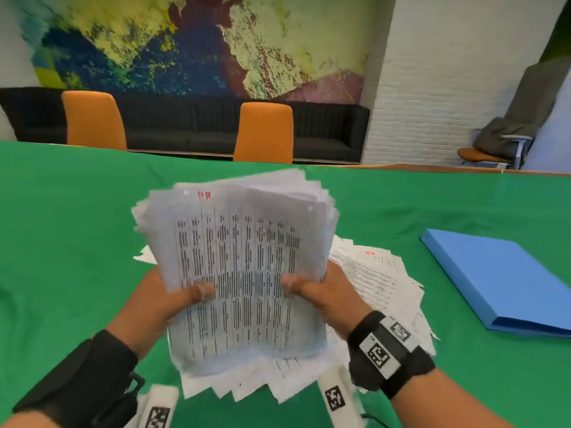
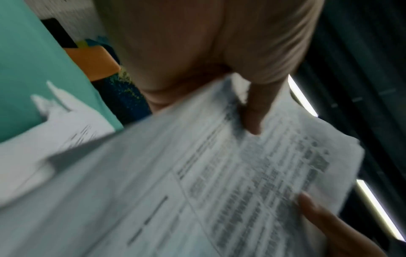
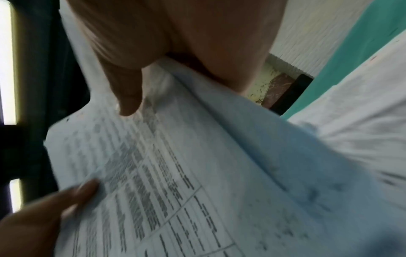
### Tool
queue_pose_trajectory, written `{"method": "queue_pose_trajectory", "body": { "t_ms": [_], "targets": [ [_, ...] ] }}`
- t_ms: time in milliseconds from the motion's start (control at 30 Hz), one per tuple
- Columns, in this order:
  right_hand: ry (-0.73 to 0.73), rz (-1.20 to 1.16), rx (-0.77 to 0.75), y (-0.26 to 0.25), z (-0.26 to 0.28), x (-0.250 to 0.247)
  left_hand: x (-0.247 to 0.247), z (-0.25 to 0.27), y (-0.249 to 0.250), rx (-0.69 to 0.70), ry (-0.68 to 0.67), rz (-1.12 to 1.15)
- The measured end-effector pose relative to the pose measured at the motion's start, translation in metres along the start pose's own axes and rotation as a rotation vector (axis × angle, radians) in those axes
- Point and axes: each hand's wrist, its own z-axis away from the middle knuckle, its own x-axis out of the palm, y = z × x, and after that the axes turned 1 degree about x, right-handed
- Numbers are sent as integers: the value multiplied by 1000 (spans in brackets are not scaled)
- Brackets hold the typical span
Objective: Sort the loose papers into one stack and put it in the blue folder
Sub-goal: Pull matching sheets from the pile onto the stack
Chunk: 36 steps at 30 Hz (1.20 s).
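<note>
A thick, uneven stack of printed papers (image 1: pixel 244 264) is held tilted up above the green table, with a table of text on its top sheet. My left hand (image 1: pixel 173 301) grips its left edge, thumb on the front. My right hand (image 1: pixel 315 291) grips the right edge the same way. More loose papers (image 1: pixel 380 282) lie fanned out on the table under and to the right of the stack. The blue folder (image 1: pixel 500 279) lies shut on the table at the right. Both wrist views show blurred printed sheets (image 2: pixel 230 182) (image 3: pixel 175 173) with thumbs pressed on them.
The green table (image 1: pixel 77 227) stretches wide to the left and beyond the papers. Two orange chairs (image 1: pixel 265 131) stand at its far edge before a black sofa (image 1: pixel 185 125). Someone's grey-trousered leg (image 1: pixel 522 109) rests on a chair at the far right.
</note>
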Motion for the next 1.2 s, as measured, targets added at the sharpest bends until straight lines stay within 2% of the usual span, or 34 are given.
{"method": "queue_pose_trajectory", "body": {
  "t_ms": [100, 200, 233, 300, 400, 500, 700, 833, 1100, 1200],
  "targets": [
    [-36, 122, 8, 1, 8, 10, 12, 4, -13, -41, 128, -101],
    [-110, 114, 4, -12, 5, 2, 9, -5, -15, -70, 232, -113],
    [-93, 79, 19, -13, 1, -9, 5, -7, -13, -82, 254, -90],
    [34, 83, 94, -5, -12, -44, -3, -12, -4, -111, 290, -14],
    [245, 482, 245, 29, -25, -117, -18, -16, -2, -210, 357, 230],
    [293, 793, 449, 62, -27, -169, -27, -18, -14, -322, 384, 360],
    [99, 1036, 722, 75, -46, -198, -17, -24, -30, -388, 284, 402],
    [43, 1274, 756, 71, -55, -195, -14, -30, -33, -416, 256, 435],
    [-86, 1158, 737, 56, -51, -169, -7, -32, -38, -497, 209, 506],
    [-61, 1025, 750, 57, -50, -153, -1, -35, -39, -502, 208, 542]
  ]
}}
